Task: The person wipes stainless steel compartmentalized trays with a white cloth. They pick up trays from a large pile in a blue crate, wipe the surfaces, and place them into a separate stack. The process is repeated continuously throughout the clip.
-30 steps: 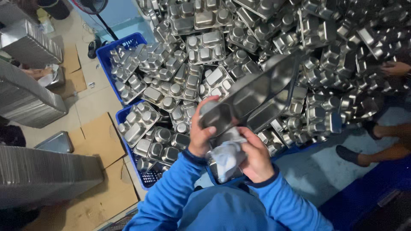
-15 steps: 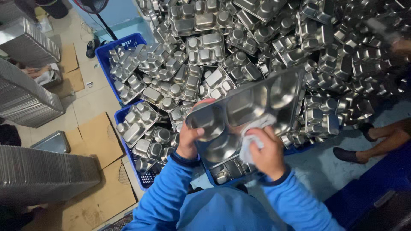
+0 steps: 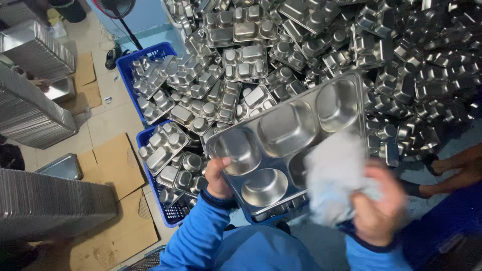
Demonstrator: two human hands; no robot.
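tray | steel, compartmented, held up over the tray pile, long axis near-left to far-right | left hand clamps its near-left corner | right hand bunches a cloth against its near-right side, blurred | both hands touching it

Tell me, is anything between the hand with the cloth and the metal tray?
Only the cloth itself. The right hand presses a white cloth onto the compartment tray, so the cloth lies between palm and metal. The left hand grips the tray's lower left edge directly, with nothing between.
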